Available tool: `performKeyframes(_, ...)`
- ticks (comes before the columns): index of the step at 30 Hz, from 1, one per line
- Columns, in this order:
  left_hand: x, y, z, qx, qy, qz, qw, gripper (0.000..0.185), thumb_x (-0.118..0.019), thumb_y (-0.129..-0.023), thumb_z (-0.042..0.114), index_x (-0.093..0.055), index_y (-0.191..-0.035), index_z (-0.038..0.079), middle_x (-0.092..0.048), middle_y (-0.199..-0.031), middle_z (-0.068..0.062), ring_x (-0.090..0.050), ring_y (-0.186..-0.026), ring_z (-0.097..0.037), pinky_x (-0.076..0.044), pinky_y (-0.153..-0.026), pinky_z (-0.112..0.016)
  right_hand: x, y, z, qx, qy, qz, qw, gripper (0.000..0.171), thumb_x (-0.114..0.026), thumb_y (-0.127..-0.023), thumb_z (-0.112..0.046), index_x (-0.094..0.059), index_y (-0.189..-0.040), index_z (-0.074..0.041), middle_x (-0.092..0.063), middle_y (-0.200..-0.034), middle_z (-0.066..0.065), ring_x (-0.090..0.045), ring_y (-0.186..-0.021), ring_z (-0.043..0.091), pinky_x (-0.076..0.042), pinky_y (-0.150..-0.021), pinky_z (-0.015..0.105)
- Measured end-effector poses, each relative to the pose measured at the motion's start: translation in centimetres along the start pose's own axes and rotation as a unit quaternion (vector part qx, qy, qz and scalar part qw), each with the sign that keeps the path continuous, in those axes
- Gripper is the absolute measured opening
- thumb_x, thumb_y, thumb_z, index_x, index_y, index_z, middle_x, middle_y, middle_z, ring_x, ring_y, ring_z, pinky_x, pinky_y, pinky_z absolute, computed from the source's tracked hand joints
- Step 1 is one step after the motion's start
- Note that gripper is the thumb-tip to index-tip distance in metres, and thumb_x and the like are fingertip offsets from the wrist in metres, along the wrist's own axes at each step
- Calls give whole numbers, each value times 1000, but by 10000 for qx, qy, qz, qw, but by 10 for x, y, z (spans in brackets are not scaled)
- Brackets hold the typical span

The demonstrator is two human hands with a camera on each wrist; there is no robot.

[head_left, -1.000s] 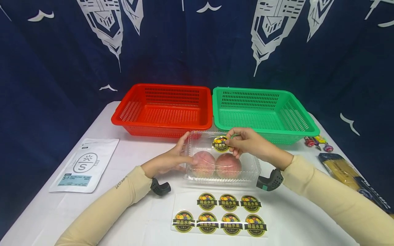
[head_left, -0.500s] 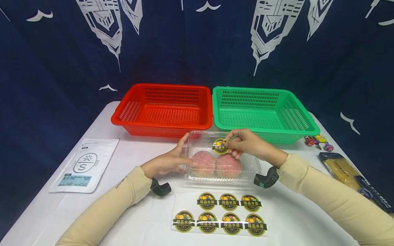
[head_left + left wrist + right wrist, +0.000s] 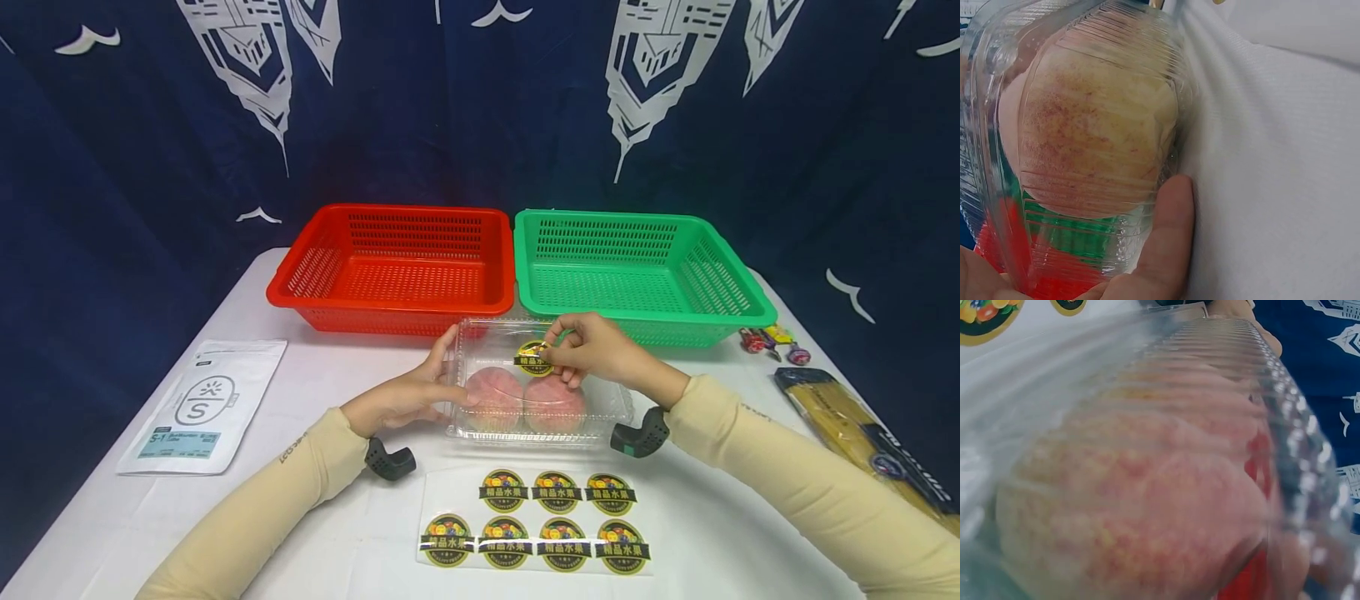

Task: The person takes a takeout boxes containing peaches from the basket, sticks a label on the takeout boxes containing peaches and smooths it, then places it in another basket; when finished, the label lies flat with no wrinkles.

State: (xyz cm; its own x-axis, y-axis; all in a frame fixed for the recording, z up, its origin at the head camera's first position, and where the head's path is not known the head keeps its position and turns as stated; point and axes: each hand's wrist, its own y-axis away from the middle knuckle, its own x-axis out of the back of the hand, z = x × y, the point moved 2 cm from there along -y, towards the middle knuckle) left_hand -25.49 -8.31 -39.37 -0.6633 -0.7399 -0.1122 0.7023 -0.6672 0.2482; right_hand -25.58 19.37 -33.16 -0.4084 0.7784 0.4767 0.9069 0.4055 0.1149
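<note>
A clear plastic fruit box (image 3: 600, 408) with two peaches (image 3: 495, 400) inside lies in front of the baskets. My left hand (image 3: 405, 396) grips its left end, thumb at the near side and fingers spread toward the back. In the left wrist view a finger (image 3: 1169, 231) runs along the box wall beside a peach (image 3: 1091, 125). Over the lid, my right hand (image 3: 603, 354) pinches the right edge of a round gold-and-black fruit sticker (image 3: 529, 360) between thumb and forefinger. The right wrist view looks through the ribbed wall at a peach (image 3: 1135, 506); the right fingertips are hidden there.
A sheet of several matching stickers (image 3: 450, 542) lies at the near side. Behind the box stand a red basket (image 3: 390, 321) and a green basket (image 3: 645, 321). A white pouch (image 3: 202, 408) is at left; lollipops (image 3: 798, 357) and a noodle packet (image 3: 832, 408) lie at right.
My right hand and the sticker have shifted slightly left over the lid. My left hand keeps its hold on the box, and the head view has moved a little.
</note>
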Motion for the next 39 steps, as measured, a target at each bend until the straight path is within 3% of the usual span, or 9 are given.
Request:
performKeyframes(12, -3, 1, 0, -11, -5, 76, 10000, 127, -70, -87, 11, 24, -169, 35, 16, -175, -30, 6, -163, -52, -24, -114, -85, -5, -1, -5, 111, 967, 435, 9943, 20, -77, -93, -2, -65, -109, 3, -65, -62, 3, -65, -50, 13, -60, -52, 30)
performKeyframes(19, -4, 2, 1, 0, 15, 158, 9999, 127, -69, -86, 11, 23, -169, 35, 14, -175, -31, 5, -162, -53, -22, -114, -86, -5, 3, -3, 493, 1506, 736, 9846, 22, -82, -93, -10, -68, -108, -2, -60, -63, -1, -54, -47, 14, -48, -47, 29)
performKeyframes(26, -5, 2, 1, -2, 5, 156, 9999, 127, -69, -86, 11, 23, -169, 35, 15, -175, -30, 6, -163, -52, -22, -115, -86, -4, 1, 3, 892, 1353, 520, 9854, 8, -77, -93, -3, -80, -101, -5, -50, -71, -4, -40, -51, 7, -33, -47, 22)
performKeyframes(33, -5, 2, 2, -30, 21, 144, 9999, 127, -69, -86, 9, 24, -169, 34, 17, -175, -30, 5, -162, -54, -19, -114, -87, -2, 1, 2, 1020, 1193, 212, 9874, 24, -82, -91, -3, -80, -115, 1, -57, -77, -2, -40, -55, 8, -32, -50, 22)
performKeyframes(39, -6, 4, 2, -6, 54, 175, 9998, 128, -70, -86, 8, 23, -169, 33, 18, -175, -29, 6, -162, -53, -24, -115, -85, 1, 2, 7, 1124, 833, 19, 9902, 40, -83, -92, -4, -70, -128, 6, -56, -86, 4, -38, -54, 7, -32, -50, 23)
